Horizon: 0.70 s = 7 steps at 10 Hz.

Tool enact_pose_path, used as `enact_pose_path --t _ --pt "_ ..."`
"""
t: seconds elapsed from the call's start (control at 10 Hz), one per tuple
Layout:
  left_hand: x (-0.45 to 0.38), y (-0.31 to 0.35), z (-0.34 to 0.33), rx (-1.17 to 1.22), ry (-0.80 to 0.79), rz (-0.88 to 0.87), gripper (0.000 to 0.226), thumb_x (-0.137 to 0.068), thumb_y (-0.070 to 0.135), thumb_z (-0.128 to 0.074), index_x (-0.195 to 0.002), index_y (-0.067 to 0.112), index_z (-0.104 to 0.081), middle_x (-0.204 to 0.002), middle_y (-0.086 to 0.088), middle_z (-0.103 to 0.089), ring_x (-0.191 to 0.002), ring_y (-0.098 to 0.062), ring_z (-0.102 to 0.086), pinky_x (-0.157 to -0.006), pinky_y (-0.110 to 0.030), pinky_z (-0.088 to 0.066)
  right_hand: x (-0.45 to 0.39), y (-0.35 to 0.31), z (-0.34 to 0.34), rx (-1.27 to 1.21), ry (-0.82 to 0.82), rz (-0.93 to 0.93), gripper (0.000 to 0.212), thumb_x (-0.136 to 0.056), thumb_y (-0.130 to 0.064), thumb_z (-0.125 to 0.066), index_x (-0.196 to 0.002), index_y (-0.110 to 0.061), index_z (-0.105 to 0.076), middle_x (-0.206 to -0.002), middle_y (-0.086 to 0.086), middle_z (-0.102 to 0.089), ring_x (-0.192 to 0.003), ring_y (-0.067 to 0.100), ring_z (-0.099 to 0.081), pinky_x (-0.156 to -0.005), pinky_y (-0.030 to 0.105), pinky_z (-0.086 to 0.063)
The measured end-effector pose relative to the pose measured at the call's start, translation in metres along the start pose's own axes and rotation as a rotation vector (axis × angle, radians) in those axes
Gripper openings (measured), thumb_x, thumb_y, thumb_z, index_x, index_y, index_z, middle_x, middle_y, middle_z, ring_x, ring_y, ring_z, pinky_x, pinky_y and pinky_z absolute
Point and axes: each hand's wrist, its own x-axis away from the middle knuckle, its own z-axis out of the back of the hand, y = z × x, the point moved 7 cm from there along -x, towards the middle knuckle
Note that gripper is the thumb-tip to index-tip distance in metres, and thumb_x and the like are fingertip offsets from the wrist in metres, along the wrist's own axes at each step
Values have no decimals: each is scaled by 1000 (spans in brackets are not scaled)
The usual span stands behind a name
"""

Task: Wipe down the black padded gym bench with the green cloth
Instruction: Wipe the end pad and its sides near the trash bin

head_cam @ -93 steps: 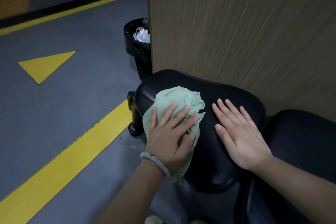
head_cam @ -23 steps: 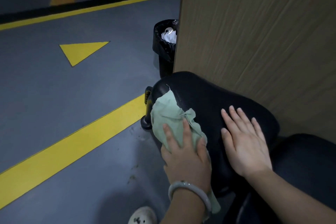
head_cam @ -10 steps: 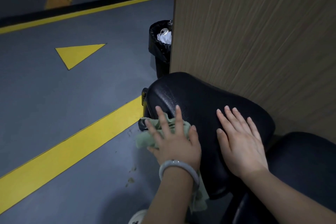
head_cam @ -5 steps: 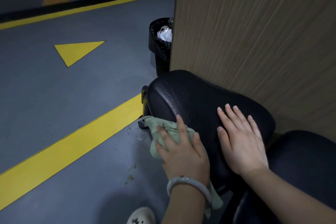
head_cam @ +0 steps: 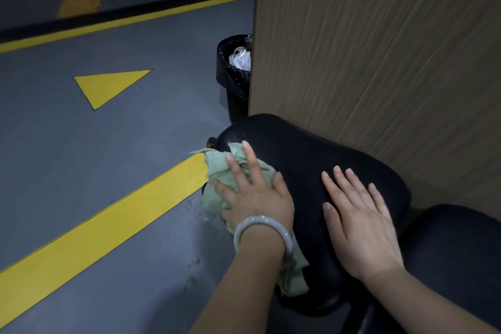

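The black padded bench has a rounded seat pad in the middle of the view, and a second black pad lies at the lower right. A green cloth is draped over the seat pad's left side. My left hand, with a pale bangle on the wrist, presses the cloth against the pad with straight, spread fingers. More cloth hangs below the wrist. My right hand lies flat on top of the pad, fingers straight and holding nothing.
A wood-grain panel rises right behind the bench. A black bin with a bag and white rubbish stands at the panel's left edge. The grey floor carries yellow lines and a yellow triangle.
Over the last second my left hand has slid the cloth up and forward along the pad's left side. My right hand has stayed flat on the pad.
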Motion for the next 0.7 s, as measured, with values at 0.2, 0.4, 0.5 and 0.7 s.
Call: enact_pose_path --t 0.2,0.4,0.5,0.7 --pt "-3 0 -3 -10 -81 -13 66 -101 54 -17 -150 34 22 -157 4 32 -146 -41 11 -114 -49 -17 0 -1 1 12 0 1 58 -95 -41 -23 -144 -21 -44 -151 -1 -39 -144 15 -27 -116 36 -10" --pt "32 -12 -15 28 -87 -85 64 -101 52 -19 -151 37 18 -157 5 32 -147 -34 12 -115 -49 -21 0 0 1 13 -6 -6 58 -94 -41 -23 -144 -20 -45 -151 0 -40 -143 15 -28 -116 36 -11" --pt "39 -13 -16 31 -93 -52 62 -100 54 -16 -148 43 22 -154 8 36 -146 -37 10 -109 -49 -31 0 0 1 11 -3 -3 57 -95 -41 -24 -143 -19 -45 -150 0 -41 -143 15 -29 -116 36 -11" --pt "-7 -10 -4 111 -28 15 56 -101 54 -16 -149 50 11 -158 3 30 -146 -39 -3 -113 -47 -23 0 1 0 -1 14 4 56 -95 -40 -25 -143 -19 -47 -150 0 -41 -142 15 -30 -115 37 -13"
